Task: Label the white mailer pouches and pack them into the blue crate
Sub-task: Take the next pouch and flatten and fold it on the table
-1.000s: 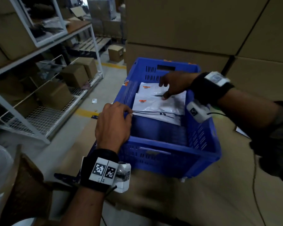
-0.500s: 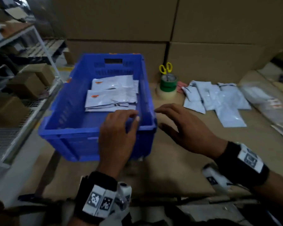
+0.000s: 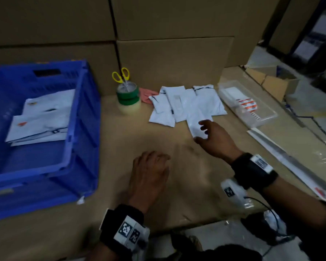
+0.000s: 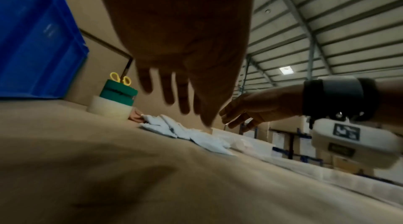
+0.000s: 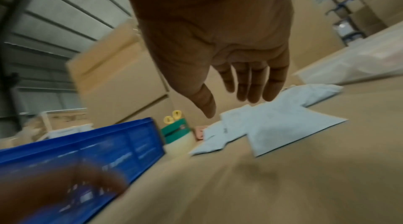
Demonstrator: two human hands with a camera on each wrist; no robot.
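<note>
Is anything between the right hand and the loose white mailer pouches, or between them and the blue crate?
Nothing visible blocks the right hand; its fingertips already overlap the nearest white plastic mailer pouch. Toward the open-topped blue plastic crate, the stacked tape rolls holding yellow-handled scissors stand beside the far end of the path, and the left hand hovers nearer.

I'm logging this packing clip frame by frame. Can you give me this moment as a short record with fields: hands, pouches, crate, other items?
left hand: open, fingers relaxed, over the cardboard surface, holding nothing
right hand: open, reaching over the nearest loose pouch; contact unclear
loose pouches: white, overlapping in a pile on the surface
blue crate: at left, holds packed pouches with orange marks
tape rolls: stacked between crate and pile, yellow scissors standing in them
clear tray: right of the pile
</note>
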